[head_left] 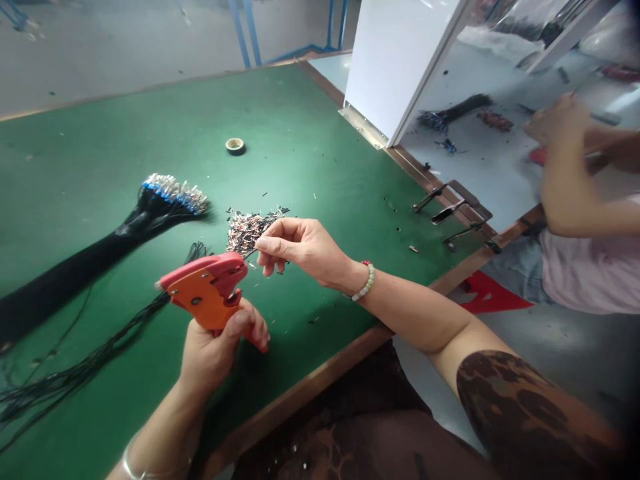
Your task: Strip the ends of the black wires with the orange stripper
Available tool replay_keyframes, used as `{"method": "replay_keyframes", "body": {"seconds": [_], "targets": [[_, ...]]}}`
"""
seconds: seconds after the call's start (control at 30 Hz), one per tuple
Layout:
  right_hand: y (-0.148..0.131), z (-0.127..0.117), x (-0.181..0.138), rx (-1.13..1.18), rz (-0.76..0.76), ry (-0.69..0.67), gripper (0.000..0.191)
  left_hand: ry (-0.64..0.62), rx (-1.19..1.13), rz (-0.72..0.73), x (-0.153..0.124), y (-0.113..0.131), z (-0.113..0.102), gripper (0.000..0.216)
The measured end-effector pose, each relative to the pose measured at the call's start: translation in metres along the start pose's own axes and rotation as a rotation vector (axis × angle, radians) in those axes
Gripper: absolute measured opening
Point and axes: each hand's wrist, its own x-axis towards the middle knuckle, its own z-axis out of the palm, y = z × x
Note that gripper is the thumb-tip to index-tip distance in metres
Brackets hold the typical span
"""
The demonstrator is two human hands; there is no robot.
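Crimping pliers (205,293) are glossy orange plastic, the bench mat (150,127) matt green, terminals (247,230) bright metal.

a wire-harness workshop: a green-topped workbench (165,113) with wooden edging fills the view, a black wire bundle (65,287) lies at nine o'clock, loose crimp terminals (247,230) at twelve, and a co-worker's white bench (480,173) at two.

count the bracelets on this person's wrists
2: a beaded bracelet on the right wrist, and a metal bangle on the left wrist, at the frame's bottom edge. More could be hidden below the frame.
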Motion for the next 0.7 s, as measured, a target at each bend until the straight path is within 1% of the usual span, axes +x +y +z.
{"method": "replay_keyframes", "body": {"seconds": [0.2,0.37,0.57,0.7], "targets": [[-0.0004,0.0004,-0.0012,0.019,-0.008,-0.043,0.037,0.047,-0.002,0.016,-0.0023,0.0020,0.0042,0.033],[0.0002,0.0003,-0.0016,0.019,-0.009,-0.048,0.038,0.050,0.026,0.038,-0.0032,0.0024,0.0074,0.039],[-0.0004,-0.0012,-0.0002,0.001,-0.014,-0.043,0.038,0.094,0.054,0.043,-0.0055,-0.0016,0.0062,0.040],[-0.0005,-0.0018,0.0007,-0.026,0.000,-0.035,0.037,0.093,0.029,0.044,-0.0017,-0.0032,0.0058,0.038]]}}
